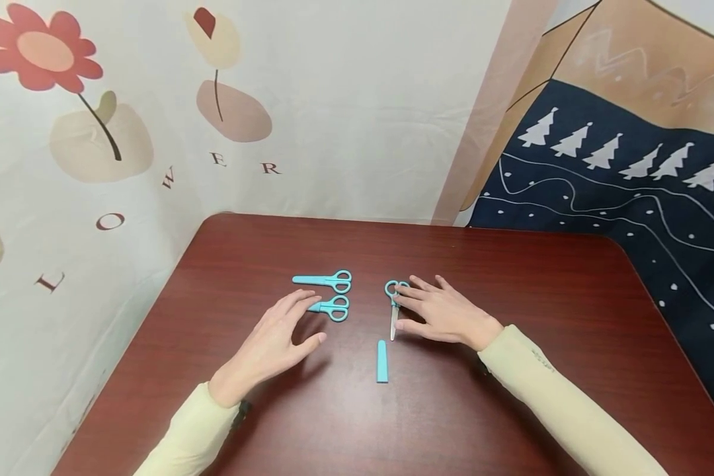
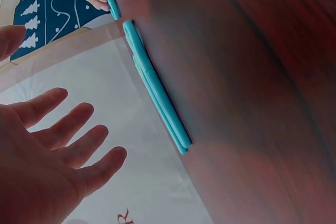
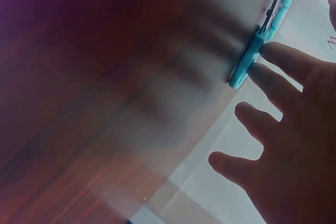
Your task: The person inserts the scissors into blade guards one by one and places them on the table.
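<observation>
Two blue-handled scissors with blue sheaths lie on the table side by side: the farther scissors (image 1: 317,280) in full view, the nearer scissors (image 1: 322,307) with their sheath mostly behind my left hand (image 1: 274,338). That hand hovers beside them, fingers spread and holding nothing. To the right, a third pair of scissors (image 1: 394,322) lies with bare metal blades pointing toward me. My right hand (image 1: 443,314) reaches over its handles with straight fingers; in the right wrist view two fingertips are at the handle (image 3: 245,62); contact is unclear. A loose blue sheath (image 1: 382,363) lies below the blade tips.
The dark red wooden table (image 1: 452,416) has rounded far corners. Behind it hangs a pale cloth (image 1: 357,132) printed with flowers and letters. A navy cloth (image 1: 571,192) with white trees hangs at the right.
</observation>
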A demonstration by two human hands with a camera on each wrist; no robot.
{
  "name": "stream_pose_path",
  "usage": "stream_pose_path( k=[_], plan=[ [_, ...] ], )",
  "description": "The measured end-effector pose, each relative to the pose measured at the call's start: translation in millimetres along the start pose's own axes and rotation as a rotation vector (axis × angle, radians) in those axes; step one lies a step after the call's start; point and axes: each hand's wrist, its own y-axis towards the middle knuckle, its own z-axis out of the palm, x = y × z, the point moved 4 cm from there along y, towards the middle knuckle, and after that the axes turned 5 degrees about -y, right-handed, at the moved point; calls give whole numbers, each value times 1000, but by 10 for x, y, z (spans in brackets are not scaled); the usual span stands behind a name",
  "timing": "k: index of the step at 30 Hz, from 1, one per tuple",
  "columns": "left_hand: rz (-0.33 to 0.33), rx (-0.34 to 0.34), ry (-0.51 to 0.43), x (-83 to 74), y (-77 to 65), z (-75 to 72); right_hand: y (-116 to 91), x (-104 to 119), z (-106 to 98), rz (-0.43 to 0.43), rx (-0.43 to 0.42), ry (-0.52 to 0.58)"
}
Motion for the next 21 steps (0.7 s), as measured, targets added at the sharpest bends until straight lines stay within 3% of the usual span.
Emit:
stream_pose_path(
  k=[11,21],
  plan=[
    [60,49,3,-104,120,104,-285,-71,4,10,-40,-42],
    [195,100,22,-208,213,241,-338,-91,-32,-41,-104,-59]
  ],
)
